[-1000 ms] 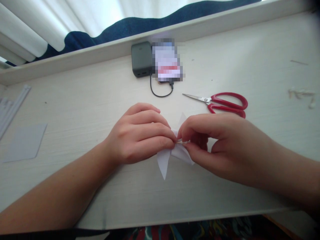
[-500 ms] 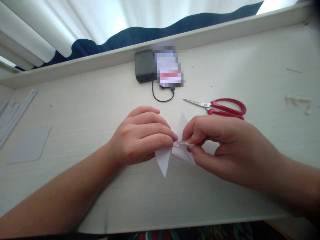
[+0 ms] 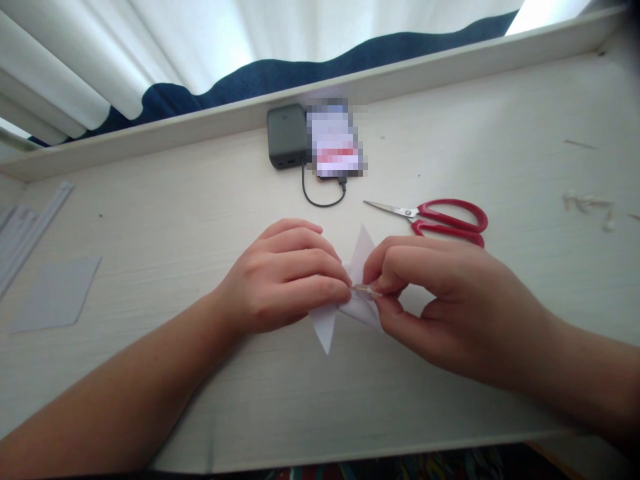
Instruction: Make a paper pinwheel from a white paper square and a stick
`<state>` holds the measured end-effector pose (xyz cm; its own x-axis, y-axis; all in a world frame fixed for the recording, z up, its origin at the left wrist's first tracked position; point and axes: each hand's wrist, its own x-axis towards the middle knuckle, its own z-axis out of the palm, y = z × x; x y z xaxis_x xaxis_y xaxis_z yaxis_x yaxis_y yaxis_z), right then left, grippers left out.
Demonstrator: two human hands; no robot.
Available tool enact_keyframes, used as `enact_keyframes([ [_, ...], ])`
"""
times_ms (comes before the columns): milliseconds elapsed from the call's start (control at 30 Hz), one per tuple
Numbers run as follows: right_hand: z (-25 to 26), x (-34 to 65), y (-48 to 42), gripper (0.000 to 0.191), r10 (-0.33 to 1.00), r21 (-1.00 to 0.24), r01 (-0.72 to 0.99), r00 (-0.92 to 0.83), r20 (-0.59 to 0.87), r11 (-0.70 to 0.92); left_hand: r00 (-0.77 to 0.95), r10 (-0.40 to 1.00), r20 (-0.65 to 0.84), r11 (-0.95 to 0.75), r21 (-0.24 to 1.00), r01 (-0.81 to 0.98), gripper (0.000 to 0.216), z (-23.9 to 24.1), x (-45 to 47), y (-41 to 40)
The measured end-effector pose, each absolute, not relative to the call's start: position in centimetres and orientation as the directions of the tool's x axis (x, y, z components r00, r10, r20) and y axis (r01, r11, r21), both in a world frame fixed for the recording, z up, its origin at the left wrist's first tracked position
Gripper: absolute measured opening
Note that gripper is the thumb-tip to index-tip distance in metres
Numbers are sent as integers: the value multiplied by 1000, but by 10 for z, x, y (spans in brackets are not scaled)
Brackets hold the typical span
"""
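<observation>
A folded white paper (image 3: pixel 324 328) with pointed, pinwheel-like corners lies on the desk between both hands. My left hand (image 3: pixel 287 277) rests over its left side, fingers bent together and gripping it; the thumb is hidden beneath. Between thumb and index finger, my right hand (image 3: pixel 440 293) pinches a thin pale stick (image 3: pixel 364 289) at the middle of the paper. The stick's left end meets my left fingertips, and whether it passes through the paper I cannot tell. Just beyond my right hand lie red-handled scissors (image 3: pixel 453 217), blades pointing left.
A dark power bank (image 3: pixel 287 137) and a blurred-out phone (image 3: pixel 335 143), joined by a black cable (image 3: pixel 323 205), sit by the desk's back ledge. Flat white paper (image 3: pixel 57 293) and strips (image 3: pixel 40 233) lie left. Several small pale pieces (image 3: pixel 587 203) and a thin stick (image 3: pixel 580 144) lie right.
My right fingers and the thin pale stick have come slightly closer to my left fingertips. The whole view has shifted a little; both hands keep their hold.
</observation>
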<state>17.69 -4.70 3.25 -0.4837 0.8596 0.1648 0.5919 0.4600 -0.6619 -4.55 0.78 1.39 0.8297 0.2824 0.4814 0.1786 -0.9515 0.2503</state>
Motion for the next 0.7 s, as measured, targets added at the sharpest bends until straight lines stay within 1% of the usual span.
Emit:
enact_keyframes([
  [100,32,176,-48,15,850,-651,593,-501,161,473,829,282,483,-952,250,178,5,14,-45,7],
  [300,28,175,-50,12,825,-652,548,-517,229,524,829,262,494,-959,231,166,3,15,-45,7],
  [467,28,176,-51,13,845,-660,571,-499,193,489,820,261,509,-961,221,168,3,15,-45,6],
  [533,28,178,-50,15,854,-666,572,-479,204,480,807,263,528,-960,225,166,4,15,-45,5],
  [700,28,183,-49,19,852,-718,508,-469,232,475,778,275,564,-958,228,173,3,14,-46,4],
])
